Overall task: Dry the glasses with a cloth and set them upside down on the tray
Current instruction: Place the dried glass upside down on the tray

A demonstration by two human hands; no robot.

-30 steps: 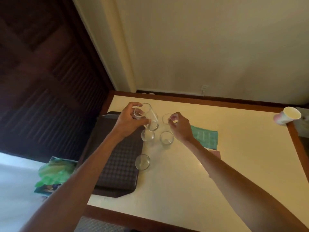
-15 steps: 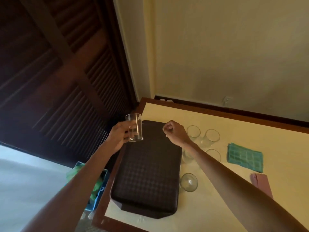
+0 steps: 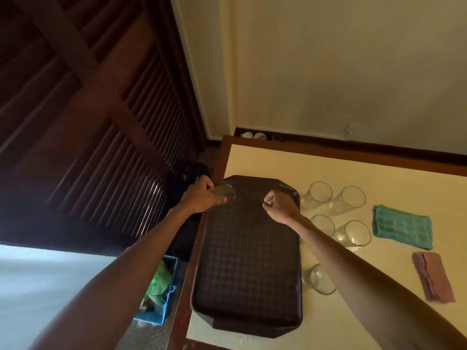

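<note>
My left hand (image 3: 202,199) grips a clear glass (image 3: 225,192) at the far left corner of the dark brown tray (image 3: 249,261); whether the glass touches the tray I cannot tell. My right hand (image 3: 278,205) hovers over the tray's far right part, fingers curled into a fist and holding nothing. Several clear glasses stand upright on the cream table right of the tray, among them one at the back (image 3: 319,194), one in the middle (image 3: 355,233) and one nearer me (image 3: 320,279). A green cloth (image 3: 403,228) lies folded to their right.
A pinkish folded cloth (image 3: 433,279) lies near the table's right side. The table (image 3: 353,168) has a dark wooden rim and meets a cream wall. Left of it are a dark louvred door (image 3: 88,122) and a blue box with green contents (image 3: 159,286) on the floor.
My left hand carried the glass from above the table down to the tray's far left corner. My right hand stayed curled over the tray. The view swung left.
</note>
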